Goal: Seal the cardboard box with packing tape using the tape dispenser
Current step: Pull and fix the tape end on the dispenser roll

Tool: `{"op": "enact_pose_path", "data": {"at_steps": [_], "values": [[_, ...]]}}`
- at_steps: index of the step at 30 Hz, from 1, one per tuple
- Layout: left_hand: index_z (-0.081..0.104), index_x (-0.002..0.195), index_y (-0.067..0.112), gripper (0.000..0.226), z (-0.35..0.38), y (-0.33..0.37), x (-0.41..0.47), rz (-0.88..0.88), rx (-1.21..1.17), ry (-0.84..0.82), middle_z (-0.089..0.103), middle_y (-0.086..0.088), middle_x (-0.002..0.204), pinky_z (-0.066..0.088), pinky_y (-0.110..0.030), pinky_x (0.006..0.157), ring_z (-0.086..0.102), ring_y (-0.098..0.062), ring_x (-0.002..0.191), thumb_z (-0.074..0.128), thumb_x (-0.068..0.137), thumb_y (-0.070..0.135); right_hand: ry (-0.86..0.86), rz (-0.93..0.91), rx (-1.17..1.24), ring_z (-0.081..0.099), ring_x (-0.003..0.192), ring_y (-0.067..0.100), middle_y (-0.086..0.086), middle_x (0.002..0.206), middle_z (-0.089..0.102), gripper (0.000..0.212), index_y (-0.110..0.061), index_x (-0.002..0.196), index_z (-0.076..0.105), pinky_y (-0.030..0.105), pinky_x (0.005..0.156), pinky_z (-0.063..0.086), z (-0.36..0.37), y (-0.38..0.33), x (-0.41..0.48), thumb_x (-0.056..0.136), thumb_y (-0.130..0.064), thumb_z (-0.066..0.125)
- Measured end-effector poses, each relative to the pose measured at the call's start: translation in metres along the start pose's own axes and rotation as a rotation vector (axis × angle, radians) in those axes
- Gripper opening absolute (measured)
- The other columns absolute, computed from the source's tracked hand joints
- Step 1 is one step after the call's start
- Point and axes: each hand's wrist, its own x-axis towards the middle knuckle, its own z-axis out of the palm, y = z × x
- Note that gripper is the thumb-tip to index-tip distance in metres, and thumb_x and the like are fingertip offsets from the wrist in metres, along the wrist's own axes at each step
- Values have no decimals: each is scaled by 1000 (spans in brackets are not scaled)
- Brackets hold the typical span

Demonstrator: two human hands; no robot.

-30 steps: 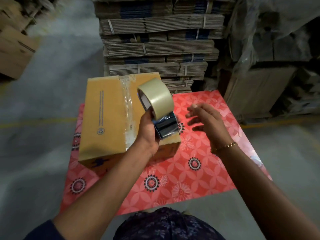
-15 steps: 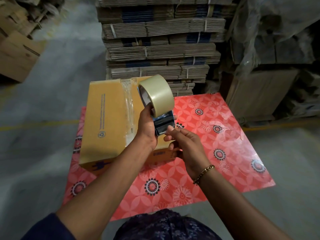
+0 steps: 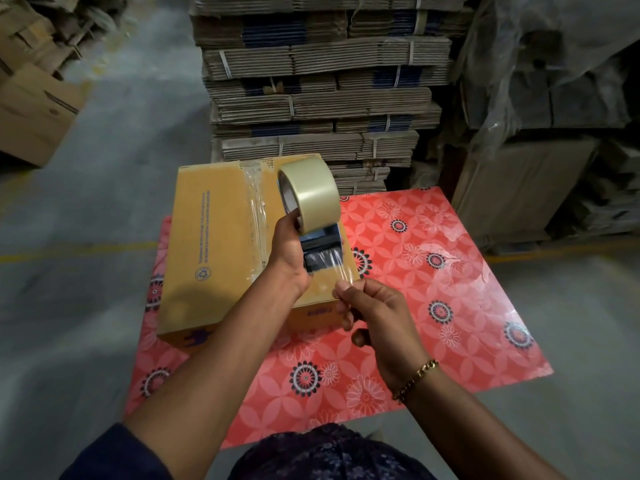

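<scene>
A yellow-brown cardboard box lies on a red flowered mat, with a strip of clear tape running along its top seam. Above the box's right side my left hand grips the tape dispenser, whose pale roll of tape points up and away. Just below the dispenser's mouth my right hand pinches the loose end of the tape, and a short clear length stretches between the two.
A tall stack of bundled flat cartons stands right behind the mat. Plastic-wrapped stacks fill the right side, and loose cartons lie at the far left. Grey concrete floor surrounds the mat.
My right hand came in from the right, took the tape end at the dispenser's mouth and has drawn it down towards me. The left hand has kept the dispenser above the box.
</scene>
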Motion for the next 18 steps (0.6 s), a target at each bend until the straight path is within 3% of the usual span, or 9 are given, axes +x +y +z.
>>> {"op": "enact_pose_path", "data": {"at_steps": [3,7,12,16,18], "values": [[68,93,4,38,-5,-2,7,-19,-20,-30,66,-11,74,56,-29,57,66,-25,62,43,92,32,-7,24,-9,48,49,10,3,65,62,26,-21,67,70,24,46,31,-7,12,-7,92,-23,66],[71,99,7,38,-15,-14,13,-170,28,-123,72,-12,86,59,-40,70,69,-30,75,42,92,31,43,102,-38,50,52,11,3,74,68,17,-16,77,70,23,46,32,-19,37,0,91,-27,69],[67,107,12,24,-29,-30,33,-262,233,-13,72,-10,91,55,-42,82,67,-30,84,51,91,19,105,219,-34,51,51,11,4,75,71,20,-7,83,70,23,46,33,-33,67,15,89,-26,71],[69,87,14,23,-31,-43,44,-139,426,143,70,-3,71,52,-27,59,62,-18,60,52,96,2,157,269,-41,51,49,11,4,73,70,27,4,94,68,22,44,32,-39,81,22,91,-23,69],[71,91,11,18,-36,-50,48,-88,519,214,70,-7,77,47,-23,57,58,-19,62,61,90,-3,156,282,-54,51,49,11,5,74,70,21,-2,89,69,23,44,32,-39,84,26,91,-24,70]]}}
